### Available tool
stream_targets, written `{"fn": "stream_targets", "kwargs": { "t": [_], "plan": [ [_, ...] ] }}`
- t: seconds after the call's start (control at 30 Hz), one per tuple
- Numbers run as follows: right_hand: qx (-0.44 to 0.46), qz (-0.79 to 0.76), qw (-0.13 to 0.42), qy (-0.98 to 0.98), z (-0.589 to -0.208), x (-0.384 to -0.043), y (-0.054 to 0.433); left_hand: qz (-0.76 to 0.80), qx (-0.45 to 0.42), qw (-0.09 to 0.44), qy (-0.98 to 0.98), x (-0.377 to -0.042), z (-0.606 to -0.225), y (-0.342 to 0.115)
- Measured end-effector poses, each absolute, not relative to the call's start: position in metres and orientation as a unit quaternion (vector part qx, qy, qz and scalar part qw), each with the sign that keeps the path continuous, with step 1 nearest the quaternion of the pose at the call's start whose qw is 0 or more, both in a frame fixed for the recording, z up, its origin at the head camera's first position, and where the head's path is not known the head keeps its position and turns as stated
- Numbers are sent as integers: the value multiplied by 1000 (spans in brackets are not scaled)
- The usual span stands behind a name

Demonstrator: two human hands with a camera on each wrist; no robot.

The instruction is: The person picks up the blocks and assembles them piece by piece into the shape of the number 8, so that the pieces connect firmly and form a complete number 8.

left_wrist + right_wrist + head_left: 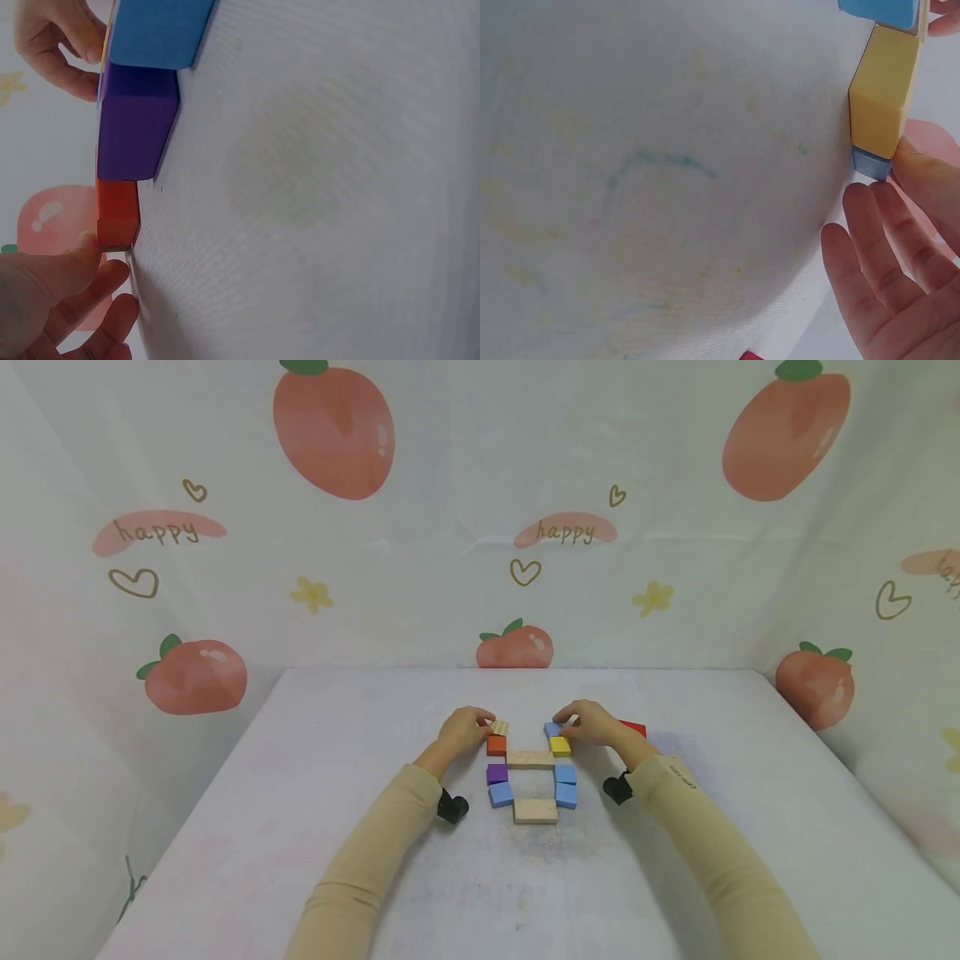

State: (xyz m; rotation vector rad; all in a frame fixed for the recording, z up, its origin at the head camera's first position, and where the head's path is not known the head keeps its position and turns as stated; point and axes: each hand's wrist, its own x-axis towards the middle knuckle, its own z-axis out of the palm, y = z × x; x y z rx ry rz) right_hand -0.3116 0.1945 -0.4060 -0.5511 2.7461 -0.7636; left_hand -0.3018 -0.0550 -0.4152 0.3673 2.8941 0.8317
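Note:
My left hand (462,731) pinches a small striped wooden block (500,727) at the far left end of a block outline. Just nearer than it lies a red block (497,746), followed by a purple block (497,773) and a blue block (161,34). On the other side, my right hand (590,724) holds a small blue block (552,729) between thumb and fingertips, against the far side of a yellow block (559,746). In the right wrist view the other fingers (859,281) are extended. The wooden block is mostly hidden in the left wrist view.
Two plain wooden blocks span the outline, one across the middle (530,760) and one at the near end (536,812). Two blue blocks (566,784) line its right side. A red object (634,727) lies behind the right wrist. White cloth (300,860) covers the table.

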Motion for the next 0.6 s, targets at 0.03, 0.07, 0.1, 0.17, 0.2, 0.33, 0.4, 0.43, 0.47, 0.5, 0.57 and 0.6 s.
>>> {"fn": "stream_targets", "kwargs": {
  "t": [0.03, 0.07, 0.1, 0.17, 0.2, 0.33, 0.4, 0.43, 0.47, 0.5, 0.57, 0.6],
  "plan": [
    [-189, -261, 119, 939, -406, -311, 195, 274, 121, 54, 953, -302, -415, -55],
    [-189, -261, 119, 939, -406, -311, 195, 275, 120, 54, 952, -302, -415, -55],
    [-189, -261, 120, 939, -406, -311, 195, 275, 120, 55, 952, -301, -415, -55],
    [-188, -262, 120, 939, -406, -311, 195, 275, 120, 55, 952, -301, -415, -55],
    [-188, -262, 121, 939, -406, -311, 195, 276, 119, 56, 952, -301, -415, -55],
    [-186, -263, 122, 939, -406, -311, 195, 280, 115, 57, 951, -300, -414, -55],
    [-185, -264, 122, 939, -407, -312, 195, 281, 114, 58, 951, -300, -414, -54],
    [-185, -264, 122, 939, -407, -312, 195, 280, 114, 58, 951, -299, -414, -54],
    [-185, -264, 121, 939, -407, -312, 195, 280, 115, 58, 951, -299, -414, -54],
    [-185, -264, 121, 939, -407, -312, 195, 280, 115, 58, 951, -299, -414, -54],
    [-184, -264, 120, 939, -407, -312, 195, 279, 115, 58, 951, -299, -414, -54],
    [-184, -264, 120, 939, -407, -312, 195, 279, 115, 58, 952, -299, -414, -54]
  ]
}}
